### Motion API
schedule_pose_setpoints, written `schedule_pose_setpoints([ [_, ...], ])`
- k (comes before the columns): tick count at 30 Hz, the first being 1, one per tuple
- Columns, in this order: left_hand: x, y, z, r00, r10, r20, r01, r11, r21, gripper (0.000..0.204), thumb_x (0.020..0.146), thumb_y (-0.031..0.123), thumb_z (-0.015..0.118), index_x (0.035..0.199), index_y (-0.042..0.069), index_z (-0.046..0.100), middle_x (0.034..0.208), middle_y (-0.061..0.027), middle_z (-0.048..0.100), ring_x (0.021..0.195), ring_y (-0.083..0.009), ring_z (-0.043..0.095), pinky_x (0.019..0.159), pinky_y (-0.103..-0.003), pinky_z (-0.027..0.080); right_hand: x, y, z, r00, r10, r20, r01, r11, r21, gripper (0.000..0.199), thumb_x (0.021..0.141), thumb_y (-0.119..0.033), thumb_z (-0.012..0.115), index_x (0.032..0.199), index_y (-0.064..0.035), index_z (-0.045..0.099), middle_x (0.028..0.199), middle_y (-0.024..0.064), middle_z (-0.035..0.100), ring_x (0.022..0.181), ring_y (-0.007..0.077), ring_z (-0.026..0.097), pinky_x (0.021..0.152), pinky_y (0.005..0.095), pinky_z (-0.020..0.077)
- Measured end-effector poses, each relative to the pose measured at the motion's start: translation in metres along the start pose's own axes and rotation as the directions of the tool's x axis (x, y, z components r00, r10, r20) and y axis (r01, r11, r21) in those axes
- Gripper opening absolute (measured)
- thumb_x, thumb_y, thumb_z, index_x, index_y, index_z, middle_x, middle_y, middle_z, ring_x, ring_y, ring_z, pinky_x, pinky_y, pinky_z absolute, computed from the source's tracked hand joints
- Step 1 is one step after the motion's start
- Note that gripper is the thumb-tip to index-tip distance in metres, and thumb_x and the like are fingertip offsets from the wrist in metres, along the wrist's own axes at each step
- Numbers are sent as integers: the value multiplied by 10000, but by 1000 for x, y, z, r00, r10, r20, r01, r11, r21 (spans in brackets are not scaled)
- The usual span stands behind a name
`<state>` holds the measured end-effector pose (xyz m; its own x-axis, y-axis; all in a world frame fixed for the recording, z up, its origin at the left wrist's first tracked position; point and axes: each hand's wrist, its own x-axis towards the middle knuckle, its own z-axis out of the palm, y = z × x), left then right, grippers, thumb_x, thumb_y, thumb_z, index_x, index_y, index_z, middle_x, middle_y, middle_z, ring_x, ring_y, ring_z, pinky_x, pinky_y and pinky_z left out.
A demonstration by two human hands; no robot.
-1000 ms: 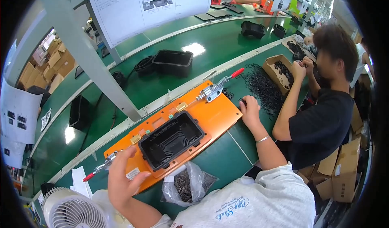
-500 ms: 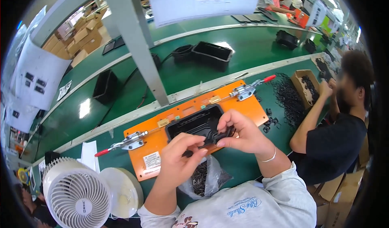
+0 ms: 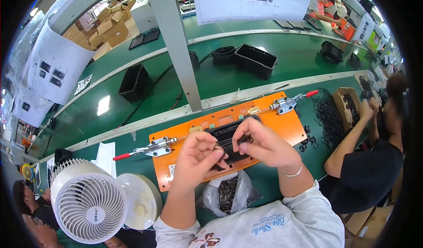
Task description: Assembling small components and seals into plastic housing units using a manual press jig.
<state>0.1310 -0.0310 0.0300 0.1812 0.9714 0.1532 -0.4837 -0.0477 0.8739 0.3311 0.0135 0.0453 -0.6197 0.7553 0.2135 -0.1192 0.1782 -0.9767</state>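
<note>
Currently our left hand (image 3: 200, 157), fingers curled, pinches thin black part (image 3: 220, 150) above black box (image 3: 224, 132) on orange plate (image 3: 288, 131). Our right hand (image 3: 266, 144) pinches dark piece (image 3: 245, 139), mostly hidden; whether same part, we cannot tell. Clear bag (image 3: 212, 196) of dark pins (image 3: 227, 194) sits beside plate.

At the centre of the frame, the left hand (image 3: 196, 160) and right hand (image 3: 269, 147) hold small dark pieces (image 3: 220, 150) above a black box (image 3: 225, 133) on an orange board (image 3: 284, 127). A white fan (image 3: 90, 204) stands lower left.
</note>
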Motion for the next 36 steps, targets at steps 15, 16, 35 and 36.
schedule_pose_setpoints([
  [15, 3, -4, -7, 1000, 11, -27, -9, 999, 50, 230, 878, 32, 601, 1092, -31, 549, 892, -162, 666, 686, -164, 646, 587, -217, 514, 12, 26, -38, 989, 69, -127, 15, 825, 565, 124, 852, -114, 664, 922, -62, 575, 1039, 173, 661, 953, 183, 637, 755, 264, 495],
  [16, 3, -3, -6, 999, 12, -50, -10, 999, 42, 238, 876, 32, 604, 1099, -30, 548, 899, -172, 669, 667, -163, 644, 593, -217, 511, 11, 28, -41, 991, 41, -128, 47, 788, 613, 106, 865, -119, 653, 914, -67, 575, 1073, 181, 650, 968, 183, 630, 748, 256, 486],
  [35, 1, -6, -8, 956, -48, 289, 82, 991, -106, 87, 892, 11, 578, 948, 18, 512, 1026, -173, 634, 881, -156, 627, 767, -256, 498, 4, 31, -7, 956, 224, -190, -41, 741, 671, 127, 805, -105, 711, 861, -27, 628, 993, 107, 612, 678, 119, 537, 614, 231, 447],
  [36, 2, -9, -5, 959, -2, 283, 31, 995, -99, 93, 888, 6, 582, 948, 13, 511, 1025, -154, 616, 928, -157, 599, 817, -273, 482, 3, 28, 2, 962, 203, -182, -46, 780, 624, 121, 801, -85, 709, 870, -23, 631, 1025, 117, 613, 719, 136, 568, 650, 242, 473],
])
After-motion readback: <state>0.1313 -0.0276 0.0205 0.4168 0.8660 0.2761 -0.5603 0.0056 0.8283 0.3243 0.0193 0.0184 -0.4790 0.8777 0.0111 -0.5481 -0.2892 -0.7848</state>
